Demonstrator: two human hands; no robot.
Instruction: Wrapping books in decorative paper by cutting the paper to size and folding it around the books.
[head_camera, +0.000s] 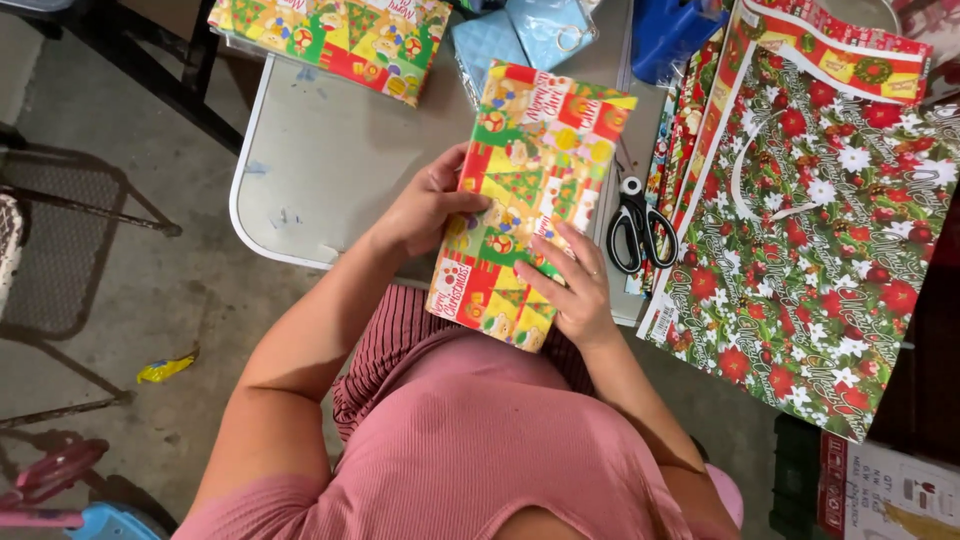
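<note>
A flat box wrapped in bright holiday paper (520, 190) lies tilted over the near edge of the grey table (330, 160), its lower end above my lap. My left hand (425, 205) grips its left side, thumb on top. Fingers of my right hand (570, 285) press on the lower right part of the wrapped box. Black-handled scissors (640, 225) rest just right of the box, untouched.
A large red floral gift bag (810, 230) covers the right side. Another wrapped package (330, 40) sits at the table's far edge, with light blue pouches (520, 35) and a blue container (665, 35) behind. A metal chair (60, 240) stands on the concrete floor at left.
</note>
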